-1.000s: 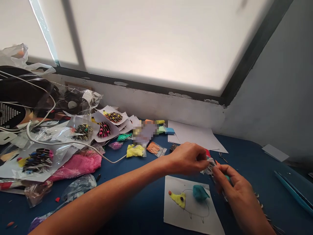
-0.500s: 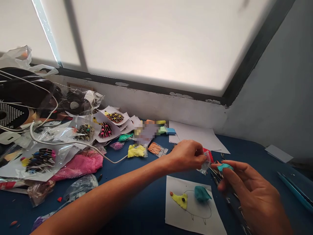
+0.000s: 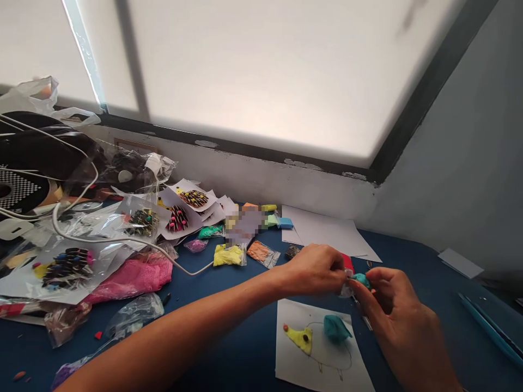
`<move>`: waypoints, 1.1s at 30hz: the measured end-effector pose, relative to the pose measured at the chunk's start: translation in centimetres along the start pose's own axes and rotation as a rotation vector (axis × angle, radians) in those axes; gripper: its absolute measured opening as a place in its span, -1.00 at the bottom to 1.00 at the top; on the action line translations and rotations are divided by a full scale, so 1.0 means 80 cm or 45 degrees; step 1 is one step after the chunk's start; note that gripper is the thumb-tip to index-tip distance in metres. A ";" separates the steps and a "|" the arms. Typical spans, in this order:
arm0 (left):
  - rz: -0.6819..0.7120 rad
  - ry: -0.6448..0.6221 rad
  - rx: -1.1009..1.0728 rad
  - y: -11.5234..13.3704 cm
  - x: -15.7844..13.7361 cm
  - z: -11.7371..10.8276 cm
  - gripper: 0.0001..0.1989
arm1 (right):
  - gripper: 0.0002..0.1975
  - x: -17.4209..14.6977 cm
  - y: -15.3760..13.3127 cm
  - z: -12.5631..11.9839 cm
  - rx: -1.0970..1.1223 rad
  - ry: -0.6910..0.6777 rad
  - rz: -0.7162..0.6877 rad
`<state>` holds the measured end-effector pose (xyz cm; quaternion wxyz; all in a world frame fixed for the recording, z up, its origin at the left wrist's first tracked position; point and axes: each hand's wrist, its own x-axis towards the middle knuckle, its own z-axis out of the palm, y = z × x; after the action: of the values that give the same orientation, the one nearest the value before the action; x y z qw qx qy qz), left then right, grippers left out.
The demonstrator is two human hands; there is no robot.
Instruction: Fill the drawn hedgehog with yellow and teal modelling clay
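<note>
My left hand (image 3: pixel 316 268) is closed on a small clear plastic bag (image 3: pixel 347 287), its fingertips bunched above the paper. Between the thumb and fingers of my right hand (image 3: pixel 402 316) is a lump of teal clay (image 3: pixel 362 282), which meets the bag's edge. Below them lies a white paper (image 3: pixel 294 367) with a hedgehog outline in pencil. Its head is filled with yellow clay (image 3: pixel 300 338), with a dark eye and an orange-red nose tip. A bigger teal clay piece (image 3: pixel 337 329) sits on the drawing's upper back.
Bags of yellow clay (image 3: pixel 229 255) and orange clay (image 3: pixel 261 251) lie behind my left forearm. White sheets (image 3: pixel 327 231) rest by the wall. Finished hedgehog pictures (image 3: pixel 69 267), a white cable (image 3: pixel 163 251) and a pink bag (image 3: pixel 131 277) crowd the left. A blue tool (image 3: pixel 490 329) lies at right.
My right hand has moved left with the teal clay, bringing it against the plastic bag in my left hand. The hedgehog paper has stayed in place.
</note>
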<state>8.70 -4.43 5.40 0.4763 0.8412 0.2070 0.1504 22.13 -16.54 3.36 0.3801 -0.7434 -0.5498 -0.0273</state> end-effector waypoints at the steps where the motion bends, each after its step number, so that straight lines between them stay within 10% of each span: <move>1: 0.002 -0.022 -0.017 0.000 0.000 0.001 -0.84 | -0.57 0.000 0.001 0.000 -0.003 -0.022 -0.006; 23: 0.077 0.291 0.476 0.007 -0.003 0.014 -0.78 | -0.60 -0.010 0.024 0.009 -0.708 0.127 -0.665; 33: 0.018 0.070 0.194 0.002 -0.002 0.014 -0.87 | -0.60 -0.005 0.010 -0.006 -0.297 0.035 -0.326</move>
<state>9.11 -5.40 4.99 0.4041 0.8720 0.2248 0.1607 22.80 -17.24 3.04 0.2921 -0.7059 -0.6277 -0.1494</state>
